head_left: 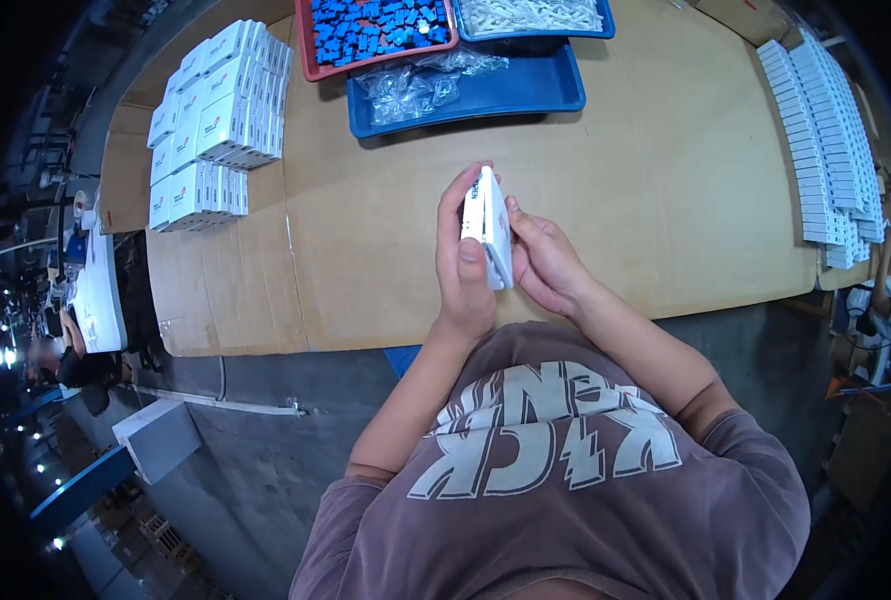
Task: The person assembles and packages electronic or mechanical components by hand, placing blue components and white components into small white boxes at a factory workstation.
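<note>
Faded purple-brown cloth fills the bottom of my feed: the wearer's short-sleeved T-shirt (565, 525), with big pale lettering. Beyond it I have both hands raised over the near part of the bench (665, 190), which is topped with tan cardboard. The left hand (465, 290) pinches a slim white box with dark print on its narrow side (498, 235), thumb on the near side, fingers wrapped around the outer side. The box stands on edge, tilted, a dark slit along it. The right hand (553, 265) is half curled at its other face; I can't tell how firmly it presses. Farther out I see a shallow blue plastic tray (525, 90) with crumpled clear plastic bags (405, 95), flanked by stacked white printed cartons (215, 115) to the left and tall rows of thin white boxes (820, 150) to the right. Behind sit a red plastic tray of small blue pieces (310, 60) and a second blue tray of white pieces (607, 22).
</note>
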Available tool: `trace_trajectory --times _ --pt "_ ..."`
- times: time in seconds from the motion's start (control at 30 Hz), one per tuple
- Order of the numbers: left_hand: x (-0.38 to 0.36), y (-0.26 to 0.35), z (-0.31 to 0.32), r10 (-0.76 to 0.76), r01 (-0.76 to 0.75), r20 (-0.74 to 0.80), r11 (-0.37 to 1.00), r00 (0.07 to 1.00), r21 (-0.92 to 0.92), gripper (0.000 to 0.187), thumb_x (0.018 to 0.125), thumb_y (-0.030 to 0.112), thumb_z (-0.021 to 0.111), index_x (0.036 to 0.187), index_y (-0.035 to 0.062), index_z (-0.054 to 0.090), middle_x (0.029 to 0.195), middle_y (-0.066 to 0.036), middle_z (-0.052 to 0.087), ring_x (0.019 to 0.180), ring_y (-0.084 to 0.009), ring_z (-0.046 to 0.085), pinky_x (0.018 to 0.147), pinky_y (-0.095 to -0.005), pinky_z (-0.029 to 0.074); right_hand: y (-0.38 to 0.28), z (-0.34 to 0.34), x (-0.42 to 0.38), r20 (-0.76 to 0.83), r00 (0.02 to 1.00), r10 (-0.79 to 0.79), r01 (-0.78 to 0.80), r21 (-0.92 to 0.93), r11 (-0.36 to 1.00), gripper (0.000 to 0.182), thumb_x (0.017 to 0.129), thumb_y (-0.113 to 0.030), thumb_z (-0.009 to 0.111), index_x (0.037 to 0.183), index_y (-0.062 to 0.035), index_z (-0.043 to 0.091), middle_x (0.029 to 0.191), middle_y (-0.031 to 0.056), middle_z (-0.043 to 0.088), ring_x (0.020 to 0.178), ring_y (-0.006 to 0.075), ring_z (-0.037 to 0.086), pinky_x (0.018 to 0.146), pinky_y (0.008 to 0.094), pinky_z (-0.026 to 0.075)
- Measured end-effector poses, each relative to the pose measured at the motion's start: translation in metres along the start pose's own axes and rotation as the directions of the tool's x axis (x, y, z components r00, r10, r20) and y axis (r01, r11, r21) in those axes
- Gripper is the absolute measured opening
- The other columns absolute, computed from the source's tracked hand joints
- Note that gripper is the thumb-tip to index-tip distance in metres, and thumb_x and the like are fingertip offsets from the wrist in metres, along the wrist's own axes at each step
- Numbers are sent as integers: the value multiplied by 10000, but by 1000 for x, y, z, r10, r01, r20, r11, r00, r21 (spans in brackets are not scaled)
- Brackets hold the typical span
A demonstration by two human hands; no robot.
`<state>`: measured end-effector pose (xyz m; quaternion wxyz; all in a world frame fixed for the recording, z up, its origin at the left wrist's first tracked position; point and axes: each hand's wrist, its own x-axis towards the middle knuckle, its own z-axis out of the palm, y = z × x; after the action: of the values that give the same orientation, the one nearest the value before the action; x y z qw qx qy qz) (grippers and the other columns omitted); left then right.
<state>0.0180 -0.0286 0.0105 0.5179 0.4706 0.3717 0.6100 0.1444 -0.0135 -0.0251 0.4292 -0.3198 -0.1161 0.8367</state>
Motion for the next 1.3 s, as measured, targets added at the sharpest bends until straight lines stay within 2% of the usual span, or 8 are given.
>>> trace_trajectory --times 0.17,0.3,0.47,0.6,0.7,1.1,1.2,1.3 --pt "2 -4 0 66 -61 -23 984 998 165 854 972 559 477 1570 -24 301 1555 -233 433 1405 -309 445 1182 -440 339 -15 1 -4 -77 993 -87 75 -141 987 442 1091 -344 567 1363 4 541 1217 139 671 1059 179 681 918 344 574" --pt "5 -15 -6 74 -74 4 980 997 184 897 934 520 512 1597 -28 258 1546 -242 435 1383 -311 457 1169 -437 347 -20 25 -18 -65 987 -148 121 -306 944 495 1066 -325 615 1419 2 503 1250 137 662 1121 167 655 950 335 550" --pt "1 -23 -5 140 -114 -68 947 988 301 882 957 563 542 1553 -55 341 1381 -231 505 1239 -337 546 1056 -454 445 -7 46 -25 -60 972 -226 174 -463 869 488 1056 -303 627 1458 -53 508 1311 77 635 1156 131 626 947 320 547" --pt "3 -22 -3 214 -145 -102 878 971 456 874 968 620 528 1489 -76 429 1307 -240 534 1150 -344 589 973 -448 492 -2 48 -22 36 958 -285 270 -452 850 514 1063 -202 627 1484 40 458 1363 150 619 1257 172 602 1028 304 504" --pt "5 -19 -7 294 -207 -84 823 952 528 849 980 632 507 1420 -94 492 1282 -256 552 1112 -359 610 931 -439 512 3 50 -24 61 951 -303 297 -458 838 532 1091 -208 577 1535 48 436 1370 141 621 1250 150 591 1027 279 490" --pt "3 -32 -9 376 -299 -140 872 916 388 744 944 513 411 1290 -130 555 1219 -278 588 1086 -365 629 926 -446 517 10 42 -30 140 929 -343 359 -566 742 528 1136 -264 456 1539 77 428 1442 129 587 1299 143 531 1102 297 417" --pt "2 -30 -8 331 -261 -157 899 930 351 747 945 518 422 1293 -129 561 1225 -272 582 1100 -356 624 932 -448 514 9 40 -29 159 926 -342 368 -580 726 532 1138 -278 451 1545 64 428 1452 132 579 1313 152 528 1109 302 415" --pt "2 -29 -10 205 -148 -123 919 971 365 885 960 636 463 1431 -113 473 1309 -259 547 1180 -343 586 1011 -443 474 5 34 -21 170 938 -301 342 -584 736 556 1138 -305 456 1571 39 400 1474 137 563 1333 168 526 1120 313 415"
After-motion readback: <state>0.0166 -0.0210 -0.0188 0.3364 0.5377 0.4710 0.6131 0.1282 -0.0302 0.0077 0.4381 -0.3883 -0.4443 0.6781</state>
